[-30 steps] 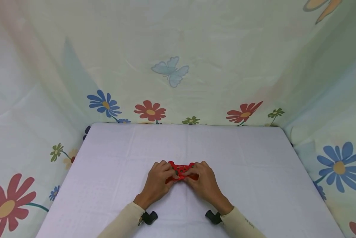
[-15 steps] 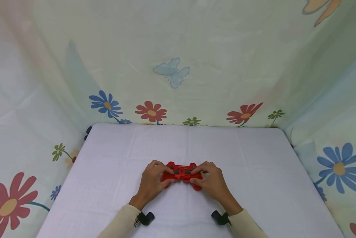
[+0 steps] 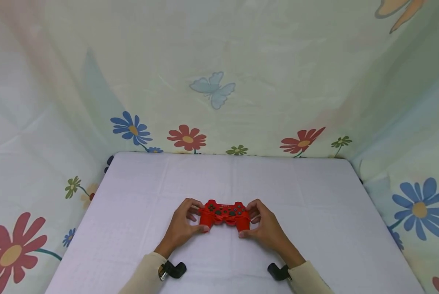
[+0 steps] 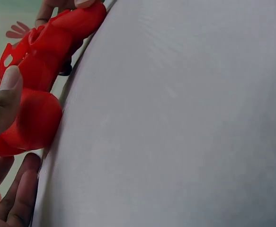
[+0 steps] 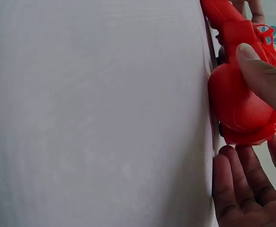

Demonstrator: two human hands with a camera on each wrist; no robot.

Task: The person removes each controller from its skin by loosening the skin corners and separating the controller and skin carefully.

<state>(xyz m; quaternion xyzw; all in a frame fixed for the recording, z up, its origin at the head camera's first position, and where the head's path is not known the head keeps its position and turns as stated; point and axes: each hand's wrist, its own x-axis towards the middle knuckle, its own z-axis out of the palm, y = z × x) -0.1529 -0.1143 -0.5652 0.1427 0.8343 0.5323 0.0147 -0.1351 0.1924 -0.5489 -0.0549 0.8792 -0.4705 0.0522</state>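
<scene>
A red game controller point(image 3: 225, 213) with dark green buttons and sticks lies on the white-covered table, its two handles towards the person. Loose red rubbery skin point(image 4: 45, 56) with an open loop appears over part of it in the left wrist view. My left hand point(image 3: 182, 220) holds the left handle, thumb on its near end and index finger at the upper side. My right hand point(image 3: 265, 223) grips the right handle the same way. In the right wrist view, the thumb point(image 5: 265, 78) presses the rounded handle, while the other fingers bend beside it. The controller's underside is hidden.
White cloth covers the table point(image 3: 149, 175). A curtain point(image 3: 263, 81) printed with flowers and a butterfly hangs behind and on both sides. Black wrist cameras point(image 3: 175, 270) are strapped on both wrists.
Both hands have moved apart, from the controller's middle out to its handles. Its front face and handles, earlier largely covered by fingers, now show. The controller stays at about the same place.
</scene>
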